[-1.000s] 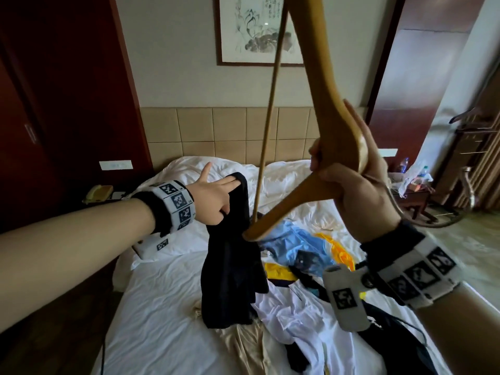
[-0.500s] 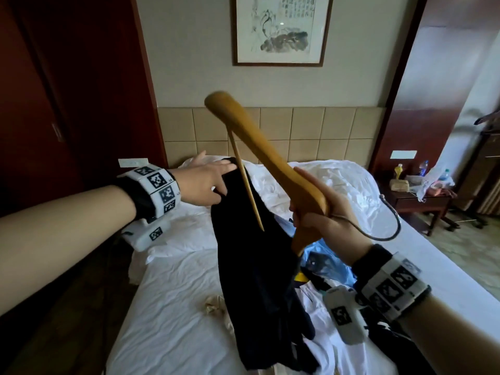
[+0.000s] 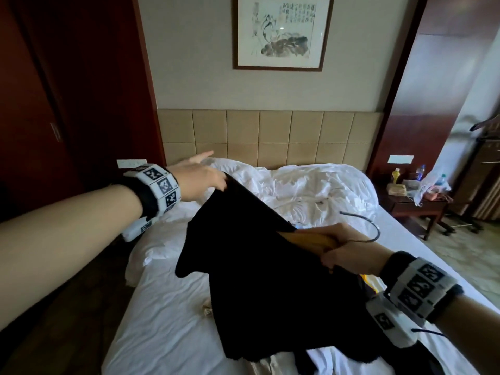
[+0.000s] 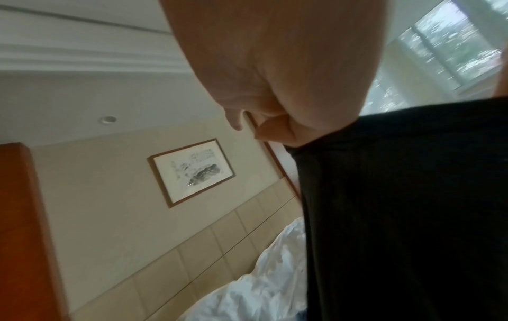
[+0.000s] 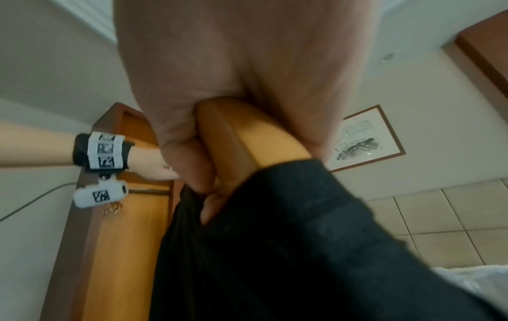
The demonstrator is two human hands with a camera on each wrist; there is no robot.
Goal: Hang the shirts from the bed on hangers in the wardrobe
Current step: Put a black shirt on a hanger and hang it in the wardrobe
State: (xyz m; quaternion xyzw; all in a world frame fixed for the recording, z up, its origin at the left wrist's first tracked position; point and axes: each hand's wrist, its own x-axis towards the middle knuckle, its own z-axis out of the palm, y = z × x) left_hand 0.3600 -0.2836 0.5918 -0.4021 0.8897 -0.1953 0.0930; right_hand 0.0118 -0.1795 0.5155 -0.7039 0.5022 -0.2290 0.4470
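Black shirt [image 3: 259, 261] held up over the bed [image 3: 167, 315], stretched between 2 hands. Left hand [image 3: 198, 177] pinches its upper corner, index finger pointing out. Right hand [image 3: 349, 250] curled round wooden hanger [image 3: 311, 239], mostly inside the shirt; metal hook [image 3: 370, 226] sticks out right.

Black shirt [image 3: 259, 255] held spread above the white-sheeted bed [image 3: 167, 315], draped over a wooden hanger [image 3: 311, 238], whose metal hook [image 3: 370, 228] protrudes rightward.

left hand [image 4: 277, 71] pinches black shirt [image 4: 407, 217] edge | framed picture [image 4: 192, 171] on wall
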